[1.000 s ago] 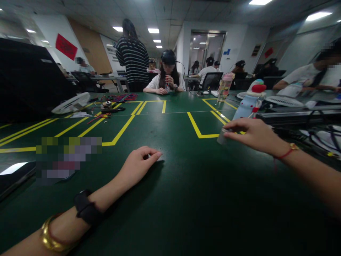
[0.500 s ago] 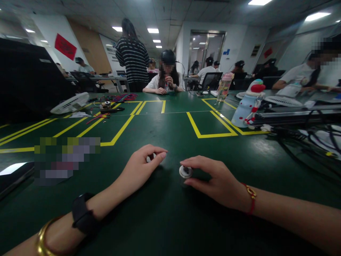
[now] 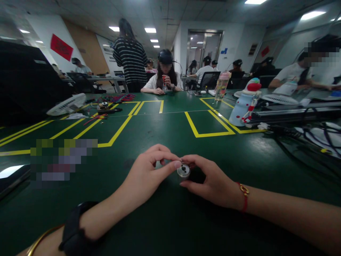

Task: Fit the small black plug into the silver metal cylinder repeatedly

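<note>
A small silver metal cylinder (image 3: 183,172), its round top marked by a dark centre, stands upright between the thumb and fingers of my right hand (image 3: 209,179). My right hand is closed around its side. From the left, my left hand (image 3: 151,169) reaches in with thumb and forefinger pinched together at the cylinder's upper rim. Whether those fingertips hold a tiny piece or only touch the rim, I cannot tell. Both hands are low over the green table (image 3: 160,227).
Yellow tape lines (image 3: 215,135) mark the tabletop. On the right are a blue bottle (image 3: 239,110), a pink-lidded bottle (image 3: 222,87) and black cables (image 3: 293,142). To the left lie a white fan (image 3: 66,105), wires (image 3: 122,97) and a phone-like device (image 3: 13,176). A person (image 3: 165,76) sits opposite.
My left hand has moved right, and its fingertips now meet the cylinder. The cylinder's top, whitish before, now looks metallic with dark openings. My right hand stays around it.
</note>
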Demonstrator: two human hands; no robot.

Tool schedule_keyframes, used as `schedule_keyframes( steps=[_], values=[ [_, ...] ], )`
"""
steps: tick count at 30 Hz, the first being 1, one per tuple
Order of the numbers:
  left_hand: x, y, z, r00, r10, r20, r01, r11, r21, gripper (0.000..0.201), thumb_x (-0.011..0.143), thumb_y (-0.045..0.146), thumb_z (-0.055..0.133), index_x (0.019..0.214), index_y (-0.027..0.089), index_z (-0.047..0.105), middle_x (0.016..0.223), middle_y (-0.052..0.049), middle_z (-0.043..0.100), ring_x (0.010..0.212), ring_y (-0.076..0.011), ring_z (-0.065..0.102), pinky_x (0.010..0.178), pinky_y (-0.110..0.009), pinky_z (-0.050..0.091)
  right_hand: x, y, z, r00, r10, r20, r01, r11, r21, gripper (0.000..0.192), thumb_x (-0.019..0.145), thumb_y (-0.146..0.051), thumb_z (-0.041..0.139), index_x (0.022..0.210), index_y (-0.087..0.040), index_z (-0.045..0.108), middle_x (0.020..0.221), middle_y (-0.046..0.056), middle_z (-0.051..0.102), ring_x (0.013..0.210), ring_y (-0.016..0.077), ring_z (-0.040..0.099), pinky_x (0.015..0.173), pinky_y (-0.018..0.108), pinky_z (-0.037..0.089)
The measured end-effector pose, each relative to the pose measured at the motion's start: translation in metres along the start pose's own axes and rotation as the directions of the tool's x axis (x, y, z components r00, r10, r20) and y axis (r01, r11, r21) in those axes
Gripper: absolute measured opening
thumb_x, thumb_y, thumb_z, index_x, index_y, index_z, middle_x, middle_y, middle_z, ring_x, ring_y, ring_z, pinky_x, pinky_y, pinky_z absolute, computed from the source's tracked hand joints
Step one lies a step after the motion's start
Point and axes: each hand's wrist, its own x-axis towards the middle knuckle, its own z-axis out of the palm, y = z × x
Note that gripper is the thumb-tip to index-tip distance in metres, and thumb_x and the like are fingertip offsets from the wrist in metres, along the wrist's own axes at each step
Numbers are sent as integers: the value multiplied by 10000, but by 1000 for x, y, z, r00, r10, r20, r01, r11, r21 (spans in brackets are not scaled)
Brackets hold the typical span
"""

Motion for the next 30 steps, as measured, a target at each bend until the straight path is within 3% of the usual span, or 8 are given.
schedule_keyframes(
  steps=[4,11,15,19,21,24,27,30],
  values=[
    [-1,-13,-1,996,-74,42,72,996,45,155,772,393,624,830,282,715,871,-1,590,817,-163,555,713,-296,413,0,1,-4,999,-35,-20,33,995,-90,398,716,-246,622,1100,-212,523,1007,17,571,883,98,535,786,244,443],
    [-6,-30,21,982,-42,182,18,991,133,134,735,380,658,818,296,722,857,-2,620,840,-182,555,754,-317,409,-2,-1,-4,1000,13,16,-12,998,-65,419,714,-300,629,1107,-218,512,1022,12,587,893,97,548,787,224,443],
    [-3,-27,2,988,-100,118,91,993,76,284,761,460,598,964,283,688,894,-19,625,775,-179,559,677,-304,422,12,6,-37,988,107,-113,-130,966,-223,355,714,-338,609,1027,-193,527,947,25,604,805,109,562,711,229,450],
    [7,-46,-27,977,-190,-98,198,977,82,333,778,511,543,912,241,685,883,-31,647,775,-195,561,677,-307,403,25,49,-109,869,321,-377,-489,676,-551,377,668,-372,615,968,-155,543,900,71,598,747,143,553,636,253,424],
    [13,-64,-36,932,-306,-192,314,949,11,376,753,531,561,932,223,681,849,-27,652,744,-186,554,655,-292,394,24,75,-146,797,396,-456,-603,503,-619,396,659,-394,609,937,-118,549,893,120,591,741,172,548,631,283,415],
    [18,-88,-40,853,-436,-287,392,898,-197,431,698,549,600,949,209,681,737,-5,615,609,-140,491,563,-258,365,16,104,-182,743,470,-476,-661,408,-630,367,638,-405,623,833,-100,562,787,141,582,657,185,534,580,308,407],
    [19,-96,-38,845,-455,-281,377,880,-291,438,680,531,617,950,193,684,690,-2,582,580,-124,459,537,-243,351,12,105,-187,736,464,-493,-667,370,-647,415,612,-431,657,843,-96,575,779,158,582,677,213,541,586,335,415],
    [17,-93,-34,842,-437,-317,375,896,-239,425,673,526,617,923,192,698,744,-24,619,609,-136,474,546,-248,353,18,78,-154,792,328,-514,-609,379,-697,569,683,-515,596,1062,-93,552,1062,211,540,963,311,510,761,434,401]
  ],
)
